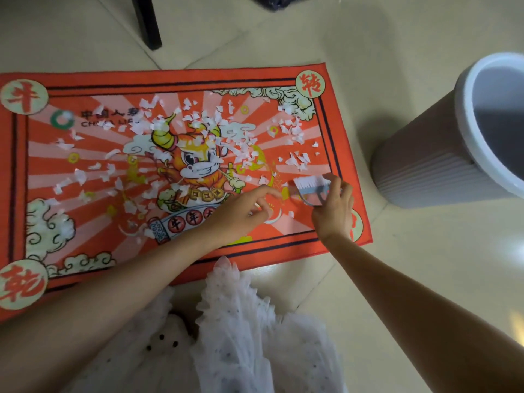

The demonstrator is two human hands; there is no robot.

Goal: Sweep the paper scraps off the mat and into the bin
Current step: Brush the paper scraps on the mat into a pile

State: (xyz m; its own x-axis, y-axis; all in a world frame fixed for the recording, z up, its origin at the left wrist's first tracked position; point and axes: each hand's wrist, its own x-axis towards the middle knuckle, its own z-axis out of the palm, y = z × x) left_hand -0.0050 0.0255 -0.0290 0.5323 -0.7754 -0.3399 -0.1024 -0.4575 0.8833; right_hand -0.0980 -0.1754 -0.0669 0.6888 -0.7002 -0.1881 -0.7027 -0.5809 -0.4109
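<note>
Item: paper scraps [198,131] — white, torn small, approx. all over the centre and right part of the mat [34,171], thickest round the cartoon ox; a few near my hands. Judged v. light, limp, apt to flutter and cling to the pile, so short low strokes suited better than flicks. None in the bin yet, as far as I could see.

Item: brush [310,186] — small, white bristles, pale blue back, at the mat's right end. My right hand [333,211] held it, fingers curled over its top; looked rigid and light, best taken by the back, not the bristles.

Item: left hand [243,214] — hovered just beside the brush, fingers loosely bent, holding nothing I could make out.

Item: bin [425,165] — grey, ribbed, white rim, on the floor just off the mat's right edge, mouth open; inside looked empty.

Item: mat — red, soft, flat on tiles; prob. liable to slide or ruck if pushed hard.
</note>
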